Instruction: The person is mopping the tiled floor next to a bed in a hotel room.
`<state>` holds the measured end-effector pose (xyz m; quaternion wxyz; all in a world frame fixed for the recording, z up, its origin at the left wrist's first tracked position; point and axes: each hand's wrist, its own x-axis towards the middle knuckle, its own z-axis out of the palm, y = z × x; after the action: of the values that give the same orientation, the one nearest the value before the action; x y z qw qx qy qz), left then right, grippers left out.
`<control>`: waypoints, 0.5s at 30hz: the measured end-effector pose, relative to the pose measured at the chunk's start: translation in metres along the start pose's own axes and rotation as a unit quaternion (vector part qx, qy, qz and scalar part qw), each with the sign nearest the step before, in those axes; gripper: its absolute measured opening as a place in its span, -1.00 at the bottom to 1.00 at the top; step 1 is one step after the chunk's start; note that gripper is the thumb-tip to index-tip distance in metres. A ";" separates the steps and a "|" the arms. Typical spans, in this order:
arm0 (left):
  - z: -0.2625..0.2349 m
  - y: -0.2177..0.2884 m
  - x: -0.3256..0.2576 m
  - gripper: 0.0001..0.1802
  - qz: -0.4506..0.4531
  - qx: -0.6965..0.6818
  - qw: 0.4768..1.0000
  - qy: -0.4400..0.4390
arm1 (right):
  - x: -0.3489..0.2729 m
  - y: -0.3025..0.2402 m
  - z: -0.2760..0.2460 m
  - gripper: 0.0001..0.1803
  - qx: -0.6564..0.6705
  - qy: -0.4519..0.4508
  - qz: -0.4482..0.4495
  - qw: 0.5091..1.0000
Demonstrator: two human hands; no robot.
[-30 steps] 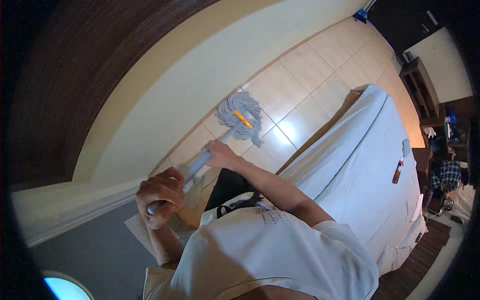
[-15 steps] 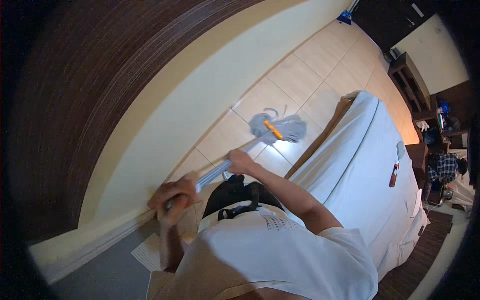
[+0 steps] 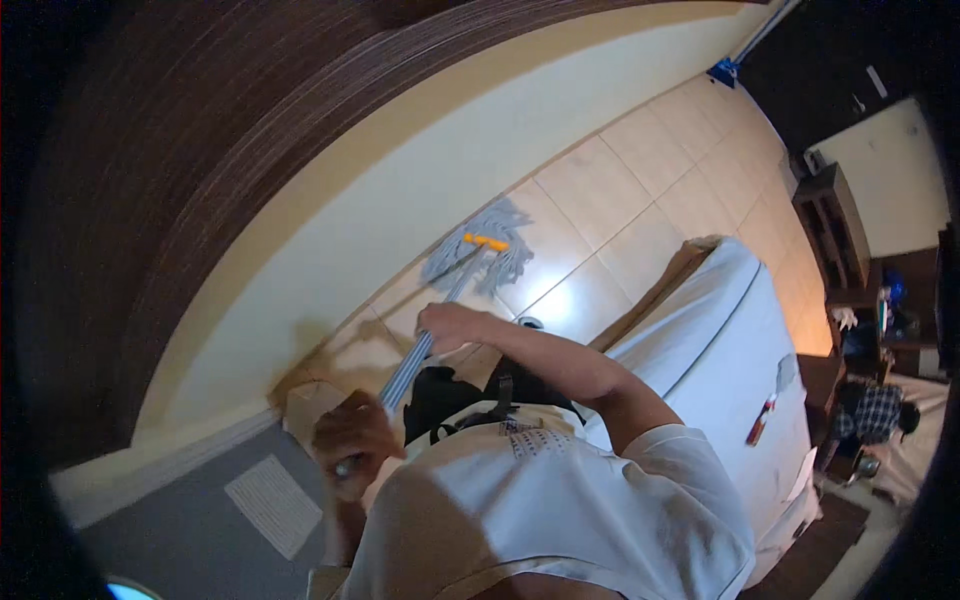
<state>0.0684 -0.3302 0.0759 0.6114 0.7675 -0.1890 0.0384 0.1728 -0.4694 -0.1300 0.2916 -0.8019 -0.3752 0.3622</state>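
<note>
A string mop [image 3: 486,262] with grey strands and an orange clamp lies spread on the tiled floor, against the foot of the wall. Its striped grey handle slants back toward my body. My right hand [image 3: 452,328] is closed around the handle partway down, the arm reaching across from the right. Nearer to me, my left hand [image 3: 355,440] grips the handle's upper end, slightly blurred, with the tip showing between the fingers.
The cream wall [image 3: 400,190] runs along the left. A bed with a white sheet [image 3: 690,370] stands on the right, a red-handled tool [image 3: 762,420] on it. Blue broom [image 3: 724,72] at the far end; dark shelf [image 3: 835,225] and a person in a checked shirt [image 3: 872,412] farther right.
The mop head has moved left across the tiles to the wall's foot, its strands now spread out. Both hands keep hold of the handle, and my right hand has shifted left. The view has turned slightly.
</note>
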 end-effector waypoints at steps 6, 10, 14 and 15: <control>0.146 -0.079 0.059 -0.94 0.034 -0.068 0.996 -0.048 | -0.090 0.177 -0.043 -0.77 -0.152 0.175 0.048 0.972; 0.188 -0.103 0.071 -0.93 -0.002 -0.093 0.994 -0.048 | -0.114 0.210 -0.063 -0.75 -0.214 0.077 0.203 0.952; 0.163 -0.092 0.037 -0.96 0.018 -0.072 0.997 0.037 | -0.096 0.182 -0.037 -0.82 -0.159 0.117 0.119 0.973; 0.146 -0.085 0.023 -0.92 0.018 -0.075 0.996 0.038 | -0.085 0.167 -0.021 -0.79 -0.167 0.119 0.096 0.974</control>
<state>0.0932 -0.4598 -0.0328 0.6732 0.7139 -0.1819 0.0641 0.2165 -0.6346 -0.2107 0.1597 -0.9091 -0.3139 0.2224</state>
